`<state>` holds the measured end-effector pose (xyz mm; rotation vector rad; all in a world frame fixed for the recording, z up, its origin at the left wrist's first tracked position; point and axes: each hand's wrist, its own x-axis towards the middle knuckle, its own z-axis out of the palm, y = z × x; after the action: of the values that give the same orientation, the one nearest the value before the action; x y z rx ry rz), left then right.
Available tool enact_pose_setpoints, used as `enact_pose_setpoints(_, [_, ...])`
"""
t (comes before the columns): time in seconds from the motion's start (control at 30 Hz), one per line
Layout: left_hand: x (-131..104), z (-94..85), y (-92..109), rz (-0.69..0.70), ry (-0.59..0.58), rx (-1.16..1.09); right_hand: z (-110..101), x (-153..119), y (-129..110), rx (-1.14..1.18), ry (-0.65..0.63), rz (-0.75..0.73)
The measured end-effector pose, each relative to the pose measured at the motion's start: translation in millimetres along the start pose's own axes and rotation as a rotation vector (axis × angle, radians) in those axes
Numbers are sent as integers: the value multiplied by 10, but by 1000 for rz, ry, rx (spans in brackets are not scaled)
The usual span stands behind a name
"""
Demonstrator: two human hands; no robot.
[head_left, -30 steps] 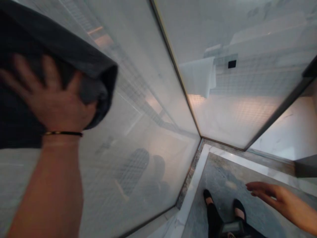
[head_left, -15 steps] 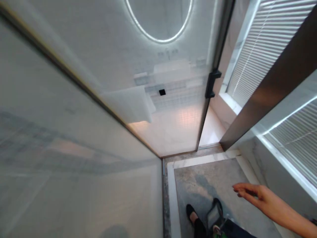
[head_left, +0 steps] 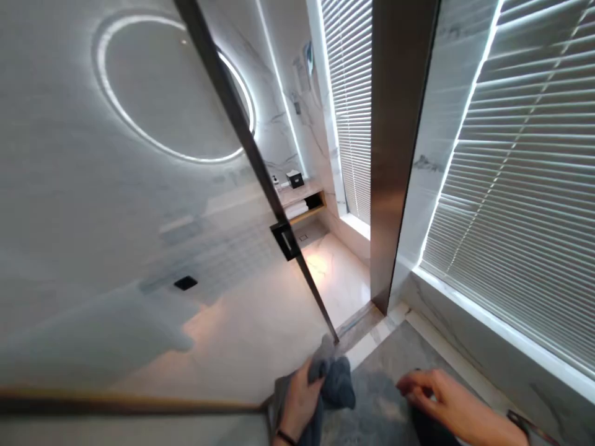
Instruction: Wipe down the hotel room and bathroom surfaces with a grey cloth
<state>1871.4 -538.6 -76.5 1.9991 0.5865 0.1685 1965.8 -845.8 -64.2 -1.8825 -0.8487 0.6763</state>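
Observation:
My left hand (head_left: 300, 398) is wrapped round a bunched dark grey cloth (head_left: 338, 383) at the bottom middle. The cloth is close to the lower part of the sliding glass door (head_left: 223, 347); whether it touches the glass I cannot tell. To the right, my right hand (head_left: 430, 391) hovers above the grey floor (head_left: 372, 384). Its fingers are curled in towards the thumb, and nothing shows in them. A black door handle (head_left: 285, 241) sits on the dark frame of the glass, above both hands.
A broad brown metal post (head_left: 395, 148) rises right of the door opening. Beyond the opening are a vanity shelf (head_left: 311, 204) with folded white towels and a tissue box (head_left: 295, 179). A lit round mirror (head_left: 176, 93) shows through the glass. Blinds (head_left: 515, 167) cover the right window.
The view has swung right. My left hand has come into view with the grey cloth. My right hand has shifted left in the picture, and its fingers are more curled.

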Motion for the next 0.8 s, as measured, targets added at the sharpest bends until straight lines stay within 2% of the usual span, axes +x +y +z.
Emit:
enact_pose_setpoints(0.07, [444,92,801,143,-17,-34,-272,120,190,76,23,6])
enact_pose_setpoints(0.13, [808,196,1685,247,31,-21,-611,249,367,140,35,-15])
enact_pose_setpoints(0.2, [1090,325,2563,383,160,51,-1009,363,512,148,85,-35])
enact_pose_setpoints(0.3, [1364,559,3775,702,456,270,-1652,465,699,178,181,-28])
enact_pose_setpoints(0.37, [1466,727,4499,1003,660,461,-2051,488,826,209,216,-4])
enact_pose_setpoints(0.43, [1563,906,5144,1237,790,590,-2381,491,958,201,236,12])
enact_pose_setpoints(0.5, [1733,1130,5665,1221,786,580,-2616,485,1095,187,267,12])
enact_pose_setpoints(0.57, [2016,1437,5972,1198,708,701,-2741,469,1236,212,302,20])
enact_pose_setpoints(0.6, [2192,1627,6016,1245,670,809,-2764,456,1306,237,328,43])
enact_pose_setpoints(0.63, [2376,1839,5977,1323,618,921,-2765,439,1374,265,357,78])
enact_pose_setpoints(0.67, [2556,2069,5857,1389,521,980,-2749,416,1437,297,382,121])
enact_pose_setpoints(0.7, [2721,2309,5664,1373,378,891,-2724,389,1495,327,404,167])
enact_pose_setpoints(0.73, [2865,2551,5413,1245,219,724,-2696,356,1547,353,425,212])
enact_pose_setpoints(0.77, [2983,2788,5122,1046,29,524,-2671,317,1595,372,439,251])
enact_pose_setpoints(0.8, [3079,3011,4813,748,-104,281,-2653,272,1640,386,450,286])
